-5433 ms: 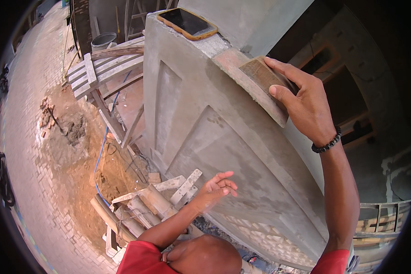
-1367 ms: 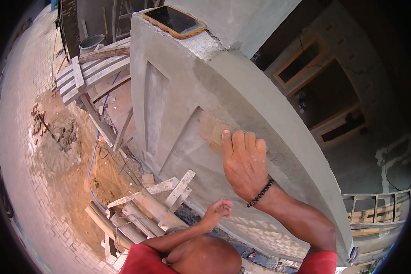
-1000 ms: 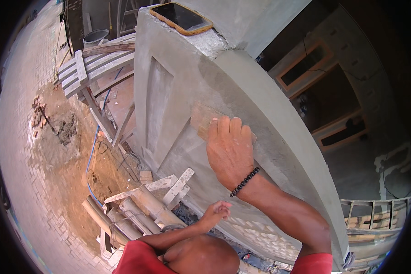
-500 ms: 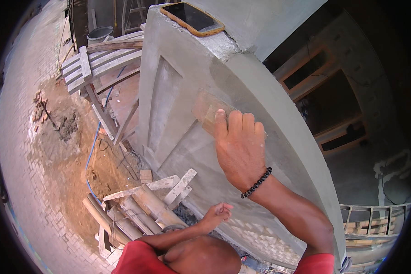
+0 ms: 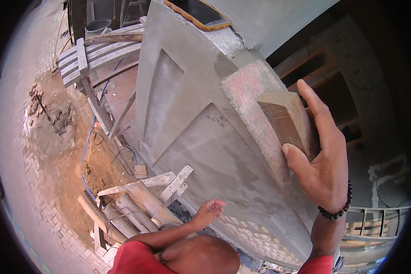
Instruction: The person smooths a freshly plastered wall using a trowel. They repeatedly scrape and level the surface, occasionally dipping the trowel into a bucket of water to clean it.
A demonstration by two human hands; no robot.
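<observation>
right hand (image 5: 329, 157) gripping the handle of a wooden float (image 5: 281, 116), index finger now extended, float shifted from the grey wall's (image 5: 198, 80) face to its top edge, left hand (image 5: 208, 213) half-curled, free

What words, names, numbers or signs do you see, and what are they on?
None that I can read.
Phone: its dark screen shows no readable words.
Float at the right hand: no lettering visible.
Bucket: too small to tell.
</observation>
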